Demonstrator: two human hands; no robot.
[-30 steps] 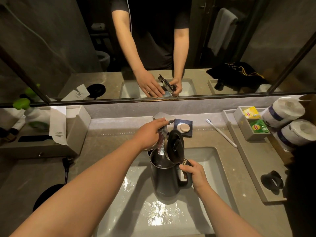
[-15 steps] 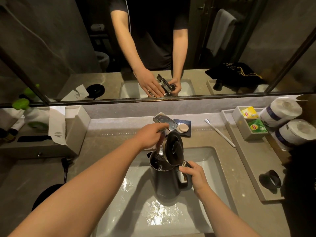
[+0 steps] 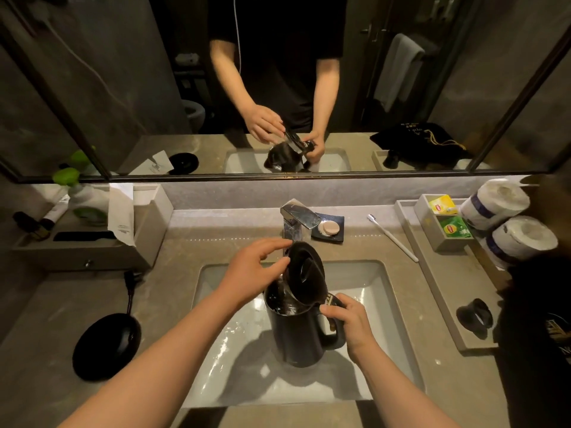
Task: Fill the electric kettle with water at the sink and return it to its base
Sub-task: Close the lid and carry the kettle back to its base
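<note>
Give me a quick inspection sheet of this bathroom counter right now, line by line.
Surface: stone counter, wet sink.
Job's things: kettle over the sink, lid up; base on the counter, left; tap behind.
Clutter: toothbrush, soap, tea bags, paper rolls.
Hands: left hand at the lid, open; right hand grips the handle.
Cables: cord with its plug lying loose.
Surroundings: mirror above.

Kettle (image 3: 296,332) handle mostly under the right hand (image 3: 349,325); water level perhaps indiscernible.
</note>
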